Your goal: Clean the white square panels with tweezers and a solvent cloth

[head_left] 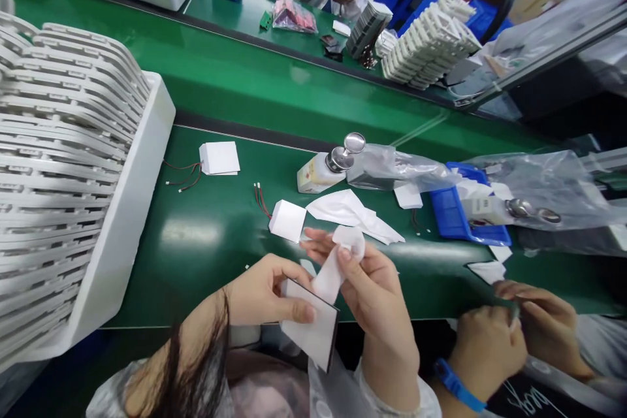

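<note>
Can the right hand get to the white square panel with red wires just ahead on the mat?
Probably yes, but not freely: the right hand holds a white wipe against the panel in the left hand. The wired panel lies close ahead, nothing between.

Panel lower corner hidden behind right hand; tray stack cut off at left edge.

Both hands are bare, no gloves or rings that I can spot. The left hand has short, plain nails, same deal on the right hand. Each wrist comes out of a thin, see-through plastic sleeve, crinkly and loose, over something pale pinkish. A strand of long dark hair hangs over the left forearm.
</note>
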Action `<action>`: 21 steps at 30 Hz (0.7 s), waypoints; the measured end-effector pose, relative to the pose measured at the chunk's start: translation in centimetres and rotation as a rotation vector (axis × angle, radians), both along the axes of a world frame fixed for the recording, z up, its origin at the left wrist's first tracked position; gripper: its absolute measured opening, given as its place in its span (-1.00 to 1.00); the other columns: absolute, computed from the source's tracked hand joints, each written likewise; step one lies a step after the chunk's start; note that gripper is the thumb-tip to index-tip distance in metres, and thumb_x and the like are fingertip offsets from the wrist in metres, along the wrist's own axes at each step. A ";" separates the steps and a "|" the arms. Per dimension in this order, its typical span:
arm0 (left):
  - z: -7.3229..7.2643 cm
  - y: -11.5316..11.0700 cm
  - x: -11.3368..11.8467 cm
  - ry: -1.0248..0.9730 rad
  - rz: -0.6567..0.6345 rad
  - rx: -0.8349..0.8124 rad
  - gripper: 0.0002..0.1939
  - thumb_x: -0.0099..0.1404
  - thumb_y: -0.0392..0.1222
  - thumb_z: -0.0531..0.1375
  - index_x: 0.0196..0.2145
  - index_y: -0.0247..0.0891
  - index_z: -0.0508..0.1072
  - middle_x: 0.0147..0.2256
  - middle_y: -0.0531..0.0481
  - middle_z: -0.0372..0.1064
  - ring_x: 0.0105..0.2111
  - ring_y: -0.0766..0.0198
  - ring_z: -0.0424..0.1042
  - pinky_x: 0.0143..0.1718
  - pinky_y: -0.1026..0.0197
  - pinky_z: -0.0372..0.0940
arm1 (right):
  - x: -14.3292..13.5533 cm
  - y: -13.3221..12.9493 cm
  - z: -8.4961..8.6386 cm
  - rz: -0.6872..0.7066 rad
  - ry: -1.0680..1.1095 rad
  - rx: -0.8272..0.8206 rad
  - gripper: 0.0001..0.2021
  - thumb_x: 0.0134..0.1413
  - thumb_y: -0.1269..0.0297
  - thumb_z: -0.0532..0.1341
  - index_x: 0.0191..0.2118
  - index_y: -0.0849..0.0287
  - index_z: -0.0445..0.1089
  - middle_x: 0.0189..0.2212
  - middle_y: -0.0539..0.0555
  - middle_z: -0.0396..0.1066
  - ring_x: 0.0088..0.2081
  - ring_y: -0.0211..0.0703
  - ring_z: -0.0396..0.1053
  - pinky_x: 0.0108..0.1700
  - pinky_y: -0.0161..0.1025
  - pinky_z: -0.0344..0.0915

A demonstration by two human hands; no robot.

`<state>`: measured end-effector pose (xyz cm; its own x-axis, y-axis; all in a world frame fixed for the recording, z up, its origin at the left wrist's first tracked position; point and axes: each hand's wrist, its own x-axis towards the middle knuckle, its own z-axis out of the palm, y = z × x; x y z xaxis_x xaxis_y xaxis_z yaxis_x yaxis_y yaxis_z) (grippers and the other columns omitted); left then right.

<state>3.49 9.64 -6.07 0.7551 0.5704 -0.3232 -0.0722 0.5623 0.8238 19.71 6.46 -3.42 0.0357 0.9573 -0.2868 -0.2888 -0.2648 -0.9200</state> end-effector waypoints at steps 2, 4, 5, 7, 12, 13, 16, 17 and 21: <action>-0.1 0.4 0.1 0.045 0.004 -0.006 -0.70 -0.08 -0.05 0.43 -0.50 -0.35 0.54 -0.55 -0.01 0.40 -0.58 0.40 0.27 -0.57 0.38 0.16 | 0.5 0.5 -0.5 -0.024 -0.173 0.043 -0.86 0.13 0.17 0.27 -0.24 0.03 0.57 -0.17 0.07 0.56 -0.14 -0.09 0.49 -0.07 -0.17 0.42; -0.4 0.7 -0.2 0.077 0.023 -0.014 -0.74 -0.10 -0.11 0.44 -0.51 -0.35 0.55 -0.58 0.01 0.39 -0.59 0.40 0.26 -0.57 0.39 0.14 | 1.4 1.0 -0.8 -0.050 -0.354 0.061 -0.84 0.09 0.13 0.30 -0.32 0.05 0.59 -0.31 0.07 0.58 -0.26 -0.09 0.49 -0.24 -0.22 0.41; -0.6 0.8 -0.5 0.084 0.029 -0.022 -0.74 -0.12 -0.13 0.44 -0.53 -0.35 0.54 -0.60 0.02 0.39 -0.60 0.40 0.26 -0.58 0.38 0.14 | 1.8 1.3 -0.9 -0.055 -0.424 0.065 -0.82 0.08 0.12 0.30 -0.36 0.07 0.59 -0.38 0.07 0.57 -0.34 -0.11 0.47 -0.33 -0.25 0.39; -0.9 1.0 -1.2 0.088 0.047 -0.043 -0.74 -0.15 -0.14 0.45 -0.55 -0.35 0.53 -0.62 0.02 0.39 -0.62 0.39 0.27 -0.59 0.37 0.15 | 2.8 1.7 -0.9 -0.033 -0.489 0.080 -0.79 0.05 0.10 0.31 -0.45 0.10 0.58 -0.49 0.06 0.52 -0.44 -0.15 0.40 -0.42 -0.26 0.32; -1.3 1.4 -2.1 0.087 0.169 -0.096 -0.68 -0.12 -0.04 0.45 -0.53 -0.32 0.50 -0.37 -0.11 0.54 -0.48 0.31 0.44 -0.48 0.34 0.27 | 4.3 2.4 -0.9 0.085 -0.168 0.113 -0.74 -0.07 0.11 0.38 -0.64 0.10 0.49 -0.50 0.06 0.42 -0.47 -0.20 0.30 -0.45 -0.25 0.29; -1.3 1.5 -2.2 0.092 0.196 -0.109 -0.66 -0.12 -0.02 0.45 -0.53 -0.32 0.49 -0.28 -0.14 0.55 -0.42 0.28 0.47 -0.43 0.33 0.29 | 4.4 2.5 -0.8 0.068 -0.073 0.119 -0.74 -0.09 0.10 0.38 -0.65 0.09 0.48 -0.46 0.06 0.42 -0.42 -0.17 0.32 -0.40 -0.23 0.33; -1.3 2.0 -2.2 0.133 0.257 -0.148 -0.62 -0.10 0.02 0.45 -0.52 -0.34 0.46 -0.31 -0.14 0.54 -0.44 0.30 0.46 -0.44 0.35 0.30 | 4.9 2.8 0.0 -0.099 0.110 0.109 -0.84 -0.13 0.08 0.38 -0.54 0.02 0.52 -0.36 0.04 0.44 -0.25 -0.10 0.39 -0.12 -0.12 0.41; -1.2 2.2 -2.2 0.148 0.268 -0.158 -0.61 -0.09 0.02 0.44 -0.52 -0.34 0.45 -0.39 -0.10 0.52 -0.49 0.33 0.43 -0.48 0.36 0.27 | 5.2 2.8 0.4 -0.164 0.134 0.099 -0.84 -0.13 0.07 0.38 -0.53 0.01 0.52 -0.40 0.02 0.42 -0.28 -0.12 0.39 -0.06 -0.09 0.41; 0.2 2.7 -2.1 0.165 0.268 -0.162 -0.63 -0.05 0.01 0.43 -0.54 -0.34 0.41 -0.55 0.02 0.41 -0.58 0.38 0.35 -0.57 0.40 0.20 | 6.7 3.2 2.5 -0.349 0.103 0.116 -0.66 -0.08 -0.01 0.36 -0.64 0.05 0.36 -0.64 -0.11 0.09 -0.61 -0.32 0.10 -0.10 -0.16 0.43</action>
<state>1.40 12.39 -5.88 0.5155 0.6728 -0.5307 -0.1083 0.6655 0.7385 26.44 9.67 -0.87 0.3421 0.9189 -0.1965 -0.4358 -0.0301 -0.8996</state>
